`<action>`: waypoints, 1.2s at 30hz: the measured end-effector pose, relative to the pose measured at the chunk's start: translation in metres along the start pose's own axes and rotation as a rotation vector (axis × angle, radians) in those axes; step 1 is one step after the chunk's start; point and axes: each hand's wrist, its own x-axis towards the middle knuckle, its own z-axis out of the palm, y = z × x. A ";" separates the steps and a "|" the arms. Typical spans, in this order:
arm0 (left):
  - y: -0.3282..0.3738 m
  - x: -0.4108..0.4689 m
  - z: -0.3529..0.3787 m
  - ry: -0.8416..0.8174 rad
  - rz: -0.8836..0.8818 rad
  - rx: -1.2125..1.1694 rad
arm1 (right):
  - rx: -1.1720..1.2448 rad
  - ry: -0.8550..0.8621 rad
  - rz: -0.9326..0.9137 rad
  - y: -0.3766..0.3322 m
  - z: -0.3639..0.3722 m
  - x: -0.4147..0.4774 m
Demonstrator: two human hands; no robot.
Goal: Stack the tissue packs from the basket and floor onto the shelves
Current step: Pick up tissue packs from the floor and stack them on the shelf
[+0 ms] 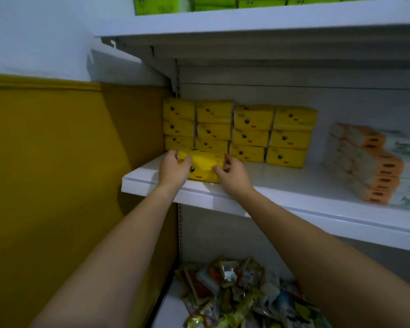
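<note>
A yellow tissue pack (204,168) with a cartoon face sits on the white middle shelf (282,197), near its front left end. My left hand (174,169) grips the pack's left end and my right hand (232,172) grips its right end. Right behind it stand several stacks of the same yellow packs (251,133), three high, against the shelf's back panel. The basket and the floor are out of view.
Orange and white tissue packs (365,164) are stacked at the shelf's right. Green packs (161,4) line the top shelf. A heap of small colourful packets (242,297) lies on the lower shelf. A yellow wall (57,174) bounds the left side.
</note>
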 end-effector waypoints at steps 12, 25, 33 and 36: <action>-0.022 0.050 0.000 0.050 0.295 0.632 | 0.121 -0.021 0.063 0.008 0.043 0.070; -0.036 0.074 0.012 -0.182 0.488 0.932 | 0.081 -0.109 -0.028 0.011 0.044 0.078; -0.037 0.089 0.014 -0.237 0.167 1.049 | 0.125 -0.119 -0.027 0.011 0.048 0.079; -0.037 0.094 0.017 -0.182 0.149 1.132 | 0.111 -0.142 -0.015 0.014 0.051 0.083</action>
